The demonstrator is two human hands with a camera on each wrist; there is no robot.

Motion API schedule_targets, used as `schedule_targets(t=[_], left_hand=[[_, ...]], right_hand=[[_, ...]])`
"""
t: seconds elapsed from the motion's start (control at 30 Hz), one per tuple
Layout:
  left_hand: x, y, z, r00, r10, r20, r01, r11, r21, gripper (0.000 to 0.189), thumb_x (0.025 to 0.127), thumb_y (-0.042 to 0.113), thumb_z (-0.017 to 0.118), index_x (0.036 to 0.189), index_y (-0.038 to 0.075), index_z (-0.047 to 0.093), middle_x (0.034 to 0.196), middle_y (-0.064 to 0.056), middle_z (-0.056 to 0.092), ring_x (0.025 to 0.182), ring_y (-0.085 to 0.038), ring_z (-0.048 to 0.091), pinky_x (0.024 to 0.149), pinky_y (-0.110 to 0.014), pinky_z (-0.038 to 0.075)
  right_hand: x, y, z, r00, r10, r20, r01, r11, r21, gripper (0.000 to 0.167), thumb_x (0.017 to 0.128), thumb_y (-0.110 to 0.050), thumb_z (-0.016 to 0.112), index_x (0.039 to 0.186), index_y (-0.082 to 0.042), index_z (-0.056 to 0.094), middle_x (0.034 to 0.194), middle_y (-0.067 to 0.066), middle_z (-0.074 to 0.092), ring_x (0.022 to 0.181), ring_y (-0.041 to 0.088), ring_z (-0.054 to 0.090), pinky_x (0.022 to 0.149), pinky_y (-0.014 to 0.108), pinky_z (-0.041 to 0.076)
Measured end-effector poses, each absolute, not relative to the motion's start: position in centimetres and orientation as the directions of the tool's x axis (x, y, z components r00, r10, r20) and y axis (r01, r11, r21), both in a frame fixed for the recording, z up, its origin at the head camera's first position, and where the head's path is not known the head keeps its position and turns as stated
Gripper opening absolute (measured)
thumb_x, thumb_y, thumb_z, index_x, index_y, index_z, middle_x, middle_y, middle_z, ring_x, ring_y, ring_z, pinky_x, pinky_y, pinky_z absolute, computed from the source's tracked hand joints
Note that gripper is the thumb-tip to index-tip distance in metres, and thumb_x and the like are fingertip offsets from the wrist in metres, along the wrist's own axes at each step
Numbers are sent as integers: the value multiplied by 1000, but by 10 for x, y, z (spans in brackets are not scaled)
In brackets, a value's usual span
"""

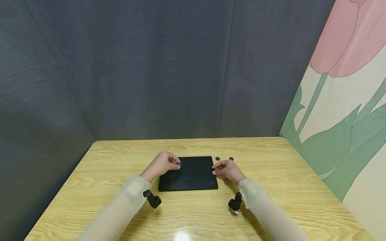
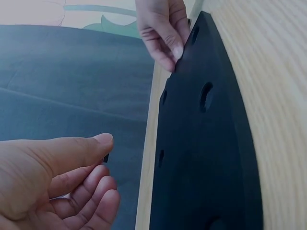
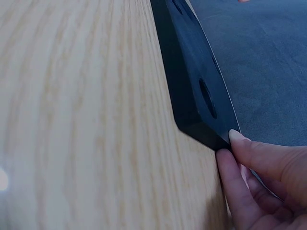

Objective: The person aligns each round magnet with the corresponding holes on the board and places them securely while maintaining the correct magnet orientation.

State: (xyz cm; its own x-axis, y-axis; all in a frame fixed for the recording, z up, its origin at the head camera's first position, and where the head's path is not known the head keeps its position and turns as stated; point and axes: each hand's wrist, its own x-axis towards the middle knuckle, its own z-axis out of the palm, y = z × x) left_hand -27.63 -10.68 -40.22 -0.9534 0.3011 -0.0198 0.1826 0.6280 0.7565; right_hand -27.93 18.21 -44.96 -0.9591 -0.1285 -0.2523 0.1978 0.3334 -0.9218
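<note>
We see a dark grey curtain point(image 1: 90, 77) hanging on the left and behind the wooden table point(image 1: 120, 157). From the left comes a pale sleeve point(image 1: 117, 207) with a small black camera point(image 1: 153, 199) at the wrist, and beyond it the left hand point(image 1: 161, 164). This hand pinches a small dark disc point(image 1: 179, 164) between thumb and fingertip, its other fingers bent; we see the disc held up off the black board point(image 1: 196, 170), over its far left part. The board lies flat on the table between both hands, and we make out two round hollows near its front edge, a middle one point(image 1: 188, 182) and a right one point(image 1: 211, 181). At the board's right edge, the right hand point(image 1: 228, 170) grips the rim between thumb and finger. Past that hand, just beside the far right corner, we find two more dark discs point(image 1: 217, 158) lying apart on the table. Farthest right, we see a wall point(image 1: 340, 134) with a painted pink tulip point(image 1: 340, 40) and green leaves.
</note>
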Motion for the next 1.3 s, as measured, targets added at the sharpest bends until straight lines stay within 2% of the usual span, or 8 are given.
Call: schedule_targets(t=[0.53, 1.3], left_hand=[[-266, -89, -412, -923, 382, -48, 199, 580, 790, 9, 84, 8, 75, 91, 7, 72, 83, 0, 65, 74, -13, 58, 67, -27, 51], [-255, -77, -430, -908, 407, -96, 200, 624, 756, 10, 82, 13, 77, 90, 10, 72, 80, 2, 63, 72, -12, 56, 64, -27, 48]], right_hand=[[-281, 182, -451, -958, -142, -250, 195, 315, -929, 24, 85, 6, 68, 108, 9, 65, 92, 12, 63, 75, 14, 66, 73, 30, 58], [-280, 184, -451, -959, -143, -243, 187, 326, -927, 25, 84, 6, 69, 109, 9, 65, 92, 12, 62, 74, 13, 64, 73, 29, 58]])
